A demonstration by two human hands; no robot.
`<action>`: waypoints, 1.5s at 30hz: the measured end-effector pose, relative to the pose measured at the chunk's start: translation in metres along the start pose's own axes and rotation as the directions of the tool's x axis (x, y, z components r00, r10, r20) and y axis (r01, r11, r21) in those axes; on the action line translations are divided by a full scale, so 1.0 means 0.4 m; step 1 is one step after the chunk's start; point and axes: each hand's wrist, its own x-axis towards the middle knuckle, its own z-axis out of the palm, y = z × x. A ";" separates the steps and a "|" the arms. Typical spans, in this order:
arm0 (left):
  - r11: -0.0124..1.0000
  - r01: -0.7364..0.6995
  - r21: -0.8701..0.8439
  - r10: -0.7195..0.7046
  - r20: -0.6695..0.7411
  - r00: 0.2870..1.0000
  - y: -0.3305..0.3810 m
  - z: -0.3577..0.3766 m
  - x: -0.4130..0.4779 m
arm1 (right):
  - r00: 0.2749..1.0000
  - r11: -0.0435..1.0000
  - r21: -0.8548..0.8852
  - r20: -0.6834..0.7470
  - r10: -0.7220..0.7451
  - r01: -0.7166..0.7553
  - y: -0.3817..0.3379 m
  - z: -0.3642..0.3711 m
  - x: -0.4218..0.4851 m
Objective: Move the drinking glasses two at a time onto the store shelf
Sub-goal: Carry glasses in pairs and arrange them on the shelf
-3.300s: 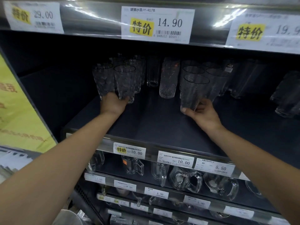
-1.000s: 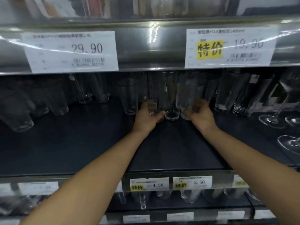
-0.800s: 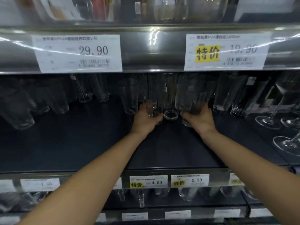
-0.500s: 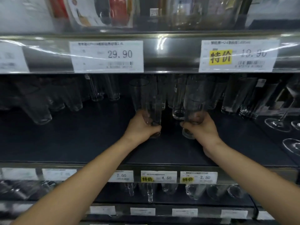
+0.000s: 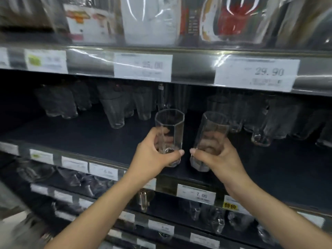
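The left hand grips the lower half of an empty, clear, many-sided glass, thumb across the front near the base and fingers curled round the back, showing through the wall. The right hand grips a second glass of the same kind in the same way, thumb pointing left across its base. The two glasses are side by side, near each other but apart, and the thumb tips almost meet between them. The left glass is close to upright; the right one leans, rim to the right. Both are held over the front part of the dark shelf and seem lifted off it, though the bases are partly hidden by the hands. At the back of that shelf stand rows of other glasses: a group at the left, tapered ones in the middle and more at the right, all blurred. The rail above carries price tags, one reading 25.00 and one 29.90; over it are packaged goods, among them a red item in clear wrap. The rail below the hands has a 7.00 tag, and small glassware stands on the lower shelves
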 end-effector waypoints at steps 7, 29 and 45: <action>0.997 0.047 0.062 -0.043 -0.063 0.997 -0.058 -0.270 0.002 | 0.997 0.999 0.030 0.074 -0.019 0.017 -0.044 0.279 0.007; 0.994 0.050 0.101 -0.045 -0.045 0.998 -0.269 -0.752 0.139 | 0.999 1.000 -0.013 -0.029 0.021 -0.021 -0.056 0.805 0.076; 0.998 0.047 0.037 -0.046 -0.027 0.999 -0.345 -0.790 0.181 | 0.999 1.000 -0.021 -0.051 0.018 -0.019 -0.044 0.888 0.095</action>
